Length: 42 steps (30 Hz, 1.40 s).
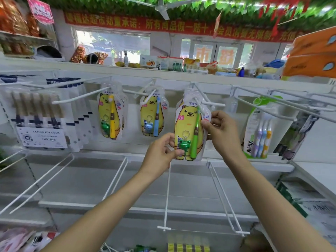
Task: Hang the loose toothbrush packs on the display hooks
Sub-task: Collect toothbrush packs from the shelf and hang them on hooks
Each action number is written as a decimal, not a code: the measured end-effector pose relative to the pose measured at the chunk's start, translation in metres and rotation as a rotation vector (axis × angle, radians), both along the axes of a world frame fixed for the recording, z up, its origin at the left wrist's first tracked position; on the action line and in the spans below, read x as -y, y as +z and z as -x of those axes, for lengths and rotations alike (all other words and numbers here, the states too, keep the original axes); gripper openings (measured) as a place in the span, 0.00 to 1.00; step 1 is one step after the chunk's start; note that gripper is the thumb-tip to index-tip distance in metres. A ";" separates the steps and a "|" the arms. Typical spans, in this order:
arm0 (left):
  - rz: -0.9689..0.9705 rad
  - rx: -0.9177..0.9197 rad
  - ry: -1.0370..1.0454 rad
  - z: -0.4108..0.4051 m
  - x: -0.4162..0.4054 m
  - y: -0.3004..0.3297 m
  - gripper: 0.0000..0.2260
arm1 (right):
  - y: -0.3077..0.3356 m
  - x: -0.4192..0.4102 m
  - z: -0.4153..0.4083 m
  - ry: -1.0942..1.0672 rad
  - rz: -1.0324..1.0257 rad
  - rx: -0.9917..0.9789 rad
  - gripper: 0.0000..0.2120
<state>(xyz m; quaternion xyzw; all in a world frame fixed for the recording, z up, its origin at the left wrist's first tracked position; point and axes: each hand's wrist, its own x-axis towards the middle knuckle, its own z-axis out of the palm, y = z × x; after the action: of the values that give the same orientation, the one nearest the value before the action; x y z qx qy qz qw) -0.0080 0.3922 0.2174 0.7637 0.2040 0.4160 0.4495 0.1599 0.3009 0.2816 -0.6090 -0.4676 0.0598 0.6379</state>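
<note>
Holding bear toothbrush pack (pixel 189 131) on white hook (pixel 203 101), both hands' fingers (pixel 209 124) pinching it, shop shelf (pixel 127 71) behind.

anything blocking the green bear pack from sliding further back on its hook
Nothing visible does. The green pack, held by the left hand and right hand, already has its top on the hook. Another pack seems to hang just behind it, so the free length of the hook is hidden.

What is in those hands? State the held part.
Both hands hold the yellow bear-shaped toothbrush pack: left hand pinches its lower left edge, right hand its right edge.
</note>
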 end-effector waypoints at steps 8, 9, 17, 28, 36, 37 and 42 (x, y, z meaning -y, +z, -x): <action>-0.006 -0.005 0.023 -0.039 -0.036 0.000 0.10 | 0.004 -0.036 -0.032 -0.064 0.086 0.062 0.20; -0.005 0.000 0.023 -0.043 -0.042 -0.001 0.10 | 0.004 -0.039 -0.035 -0.066 0.087 0.071 0.23; -0.048 -0.003 0.070 -0.056 -0.072 -0.010 0.08 | 0.008 -0.056 -0.040 -0.062 0.120 0.012 0.13; 0.059 -0.107 0.154 -0.049 -0.062 -0.020 0.02 | -0.003 -0.051 -0.040 -0.066 0.260 0.177 0.08; 0.213 -0.272 0.177 -0.006 -0.017 -0.054 0.05 | -0.058 0.014 -0.042 -0.036 0.484 0.415 0.21; 0.130 -0.298 0.200 -0.001 -0.010 -0.055 0.05 | -0.065 0.023 -0.042 -0.037 0.476 0.470 0.21; -0.344 -0.446 0.260 0.028 0.030 -0.047 0.14 | -0.082 0.061 -0.035 0.007 0.412 0.647 0.21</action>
<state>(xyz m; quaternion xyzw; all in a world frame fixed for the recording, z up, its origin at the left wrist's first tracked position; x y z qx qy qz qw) -0.0359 0.3618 0.1703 0.8686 0.3203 0.3202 0.2011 0.1944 0.2397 0.1991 -0.7102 -0.6251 -0.0405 0.3214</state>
